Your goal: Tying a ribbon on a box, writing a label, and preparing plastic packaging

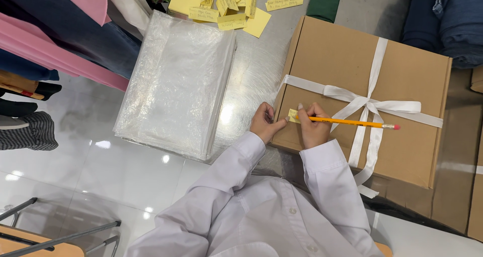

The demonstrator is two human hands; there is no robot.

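Note:
A brown cardboard box (342,71) tied with a white ribbon (375,106) and bow lies on a metal table (259,71). A small yellow sticky note (293,115) sits near the box's near left corner. My right hand (313,123) grips a yellow pencil (352,122) with a pink eraser, its tip on the note. At the box's left edge my left hand (264,122) rests, its fingers holding the note down. Both arms wear white sleeves.
A stack of clear plastic bags (176,86) lies left of the box. Several yellow paper notes (226,5) are scattered at the table's far end. Folded and hanging clothes (65,30) stand at left, dark folded fabric (453,20) at far right. A chair frame (45,232) is at lower left.

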